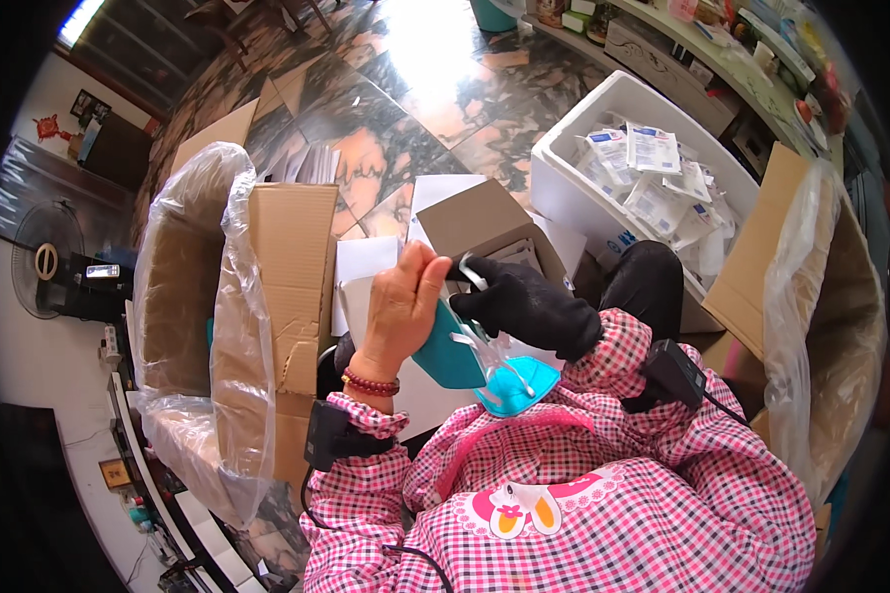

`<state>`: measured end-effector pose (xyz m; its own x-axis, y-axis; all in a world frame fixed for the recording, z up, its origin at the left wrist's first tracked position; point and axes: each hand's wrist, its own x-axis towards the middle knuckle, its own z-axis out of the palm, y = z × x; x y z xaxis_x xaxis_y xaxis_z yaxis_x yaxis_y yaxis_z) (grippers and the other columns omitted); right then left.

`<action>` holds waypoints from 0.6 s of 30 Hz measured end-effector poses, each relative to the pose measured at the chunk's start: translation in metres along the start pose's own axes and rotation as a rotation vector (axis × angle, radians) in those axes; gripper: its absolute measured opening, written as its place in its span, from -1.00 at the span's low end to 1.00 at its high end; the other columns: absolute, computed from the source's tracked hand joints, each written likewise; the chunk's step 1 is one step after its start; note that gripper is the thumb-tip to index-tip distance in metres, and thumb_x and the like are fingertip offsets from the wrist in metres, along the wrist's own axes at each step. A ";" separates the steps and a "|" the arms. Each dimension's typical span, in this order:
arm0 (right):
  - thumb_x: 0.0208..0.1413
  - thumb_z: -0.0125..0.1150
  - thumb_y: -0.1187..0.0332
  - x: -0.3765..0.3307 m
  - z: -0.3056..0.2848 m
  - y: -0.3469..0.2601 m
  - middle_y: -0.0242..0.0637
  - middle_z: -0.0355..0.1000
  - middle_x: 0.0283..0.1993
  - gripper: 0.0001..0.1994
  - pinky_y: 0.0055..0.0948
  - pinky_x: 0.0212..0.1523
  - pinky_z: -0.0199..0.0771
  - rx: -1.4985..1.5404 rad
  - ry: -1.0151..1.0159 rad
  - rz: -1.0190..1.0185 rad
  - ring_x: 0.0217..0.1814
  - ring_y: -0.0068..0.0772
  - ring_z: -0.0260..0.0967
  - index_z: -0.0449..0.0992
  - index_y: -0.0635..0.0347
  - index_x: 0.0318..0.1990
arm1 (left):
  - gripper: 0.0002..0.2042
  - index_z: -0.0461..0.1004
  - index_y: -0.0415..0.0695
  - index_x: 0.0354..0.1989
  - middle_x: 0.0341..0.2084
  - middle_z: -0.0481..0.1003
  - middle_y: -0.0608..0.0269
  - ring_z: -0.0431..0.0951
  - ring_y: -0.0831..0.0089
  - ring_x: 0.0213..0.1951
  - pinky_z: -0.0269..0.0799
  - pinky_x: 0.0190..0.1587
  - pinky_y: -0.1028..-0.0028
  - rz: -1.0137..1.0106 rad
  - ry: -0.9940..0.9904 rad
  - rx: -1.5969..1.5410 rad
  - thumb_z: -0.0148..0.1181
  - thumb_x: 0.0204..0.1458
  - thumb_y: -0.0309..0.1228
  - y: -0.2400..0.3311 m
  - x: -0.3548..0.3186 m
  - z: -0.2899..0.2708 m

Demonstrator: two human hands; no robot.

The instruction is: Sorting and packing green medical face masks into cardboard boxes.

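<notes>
My bare left hand (400,306), with a red bead bracelet at its wrist, is closed with its thumb and fingers together at the upper end of a folded teal face mask (452,348). My right hand (529,306), in a black glove, is closed at the mask's upper right side. A white ear loop (475,273) sticks up at the gloved fingertips, and more white loops dangle below that hand. In my lap, under the hands, lies a brighter blue face mask (520,383). The fingers partly hide what is between them.
Ahead stands a small open carton (485,217). A plastic-lined cardboard box (292,267) is at the left, another lined box (761,267) at the right. A white foam box (583,124) beyond holds several white packets (653,148). Left lies a fan (44,259).
</notes>
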<state>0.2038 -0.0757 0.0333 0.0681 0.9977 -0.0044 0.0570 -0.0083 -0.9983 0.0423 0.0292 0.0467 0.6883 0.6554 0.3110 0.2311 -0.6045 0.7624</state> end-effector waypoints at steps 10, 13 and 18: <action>0.19 0.21 0.30 -0.006 0.012 0.021 -0.18 0.52 -0.45 -0.80 -0.38 -0.36 0.46 0.091 -0.068 0.068 -0.42 -0.30 0.53 0.57 0.26 -0.20 | -0.67 0.40 -0.26 -0.51 -0.71 0.34 0.21 0.27 0.42 -0.66 0.19 -0.56 0.40 -0.017 -0.085 -0.043 0.10 0.28 -0.30 -0.012 -0.003 0.005; 0.09 0.24 0.33 -0.018 0.012 0.016 -0.09 0.48 -0.52 -0.86 -0.31 -0.44 0.44 -0.286 -0.048 -0.335 -0.44 0.00 0.49 0.56 0.21 -0.35 | -0.65 0.43 -0.27 -0.50 -0.70 0.30 0.35 0.23 0.57 -0.64 0.16 -0.55 0.45 -0.119 -0.068 -0.061 0.06 0.30 -0.30 -0.017 -0.006 0.005; -0.05 0.22 0.36 -0.084 0.058 0.033 -0.15 0.42 -0.60 -0.95 -0.15 -0.52 0.44 -0.712 -0.423 -0.510 -0.54 -0.09 0.48 0.52 0.09 -0.46 | -0.54 0.37 -0.18 -0.69 -0.77 0.21 0.48 0.12 0.66 -0.65 0.06 -0.60 0.48 -0.224 0.550 -0.335 0.18 0.25 -0.19 -0.063 0.006 -0.007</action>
<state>0.1419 -0.1562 -0.0026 -0.4877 0.8334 0.2599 0.5789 0.5316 -0.6183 0.0270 0.0741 0.0037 0.1784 0.9367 0.3013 0.0405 -0.3129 0.9489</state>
